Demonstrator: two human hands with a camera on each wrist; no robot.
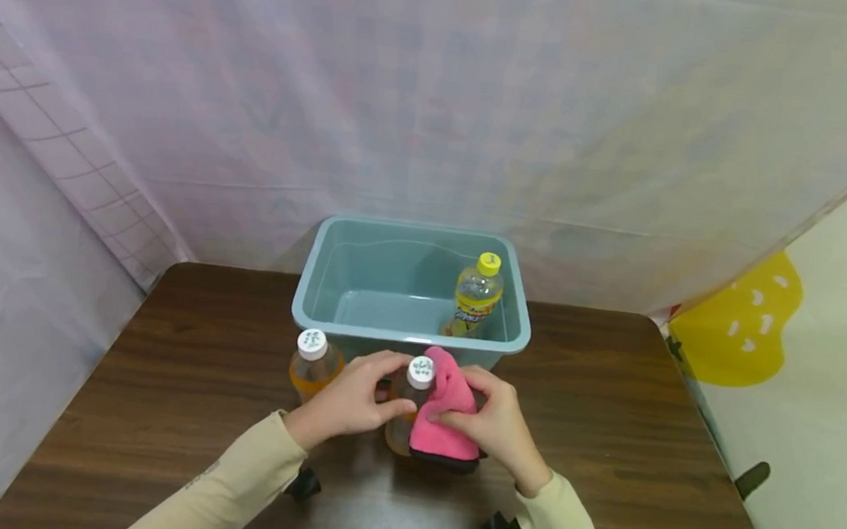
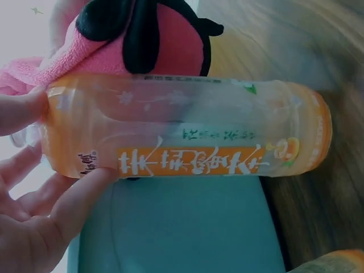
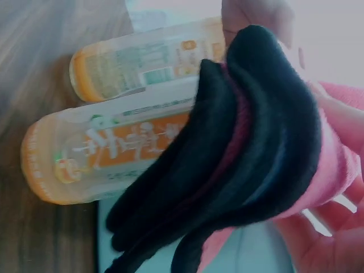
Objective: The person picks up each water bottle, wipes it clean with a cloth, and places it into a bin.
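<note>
Pale sleeves [image 1: 251, 468] reach in from the near side of the plastic tub [image 1: 412, 338], each ending in a bare hand. Just in front of the tub, the left hand [image 1: 346, 397] grips a bottle [image 1: 398, 439] near its top, thumb and fingers curled round it below the white cap [image 1: 421, 372]. That bottle is upright, with an orange label [image 2: 193, 161] bearing white lettering; whether its base touches the table [image 1: 604, 405] I cannot tell.

Beside it, in front of the tub's right half, the right hand [image 1: 497, 419] has its thumb and fingers clamped on a pink cloth [image 1: 446, 416] with a black edge. Bunched up, the cloth lies along the bottle's right side.

Another white-capped bottle [image 1: 311, 375], orange in its lower part, stands before the tub's left front corner, partly hidden by the left hand. Inside the tub, at its right end, is a yellow-capped bottle [image 1: 475, 300]. Behind the tub hangs a pale checked sheet [image 1: 432, 119], and well to its right is a yellow shape [image 1: 740, 324] with white marks.
</note>
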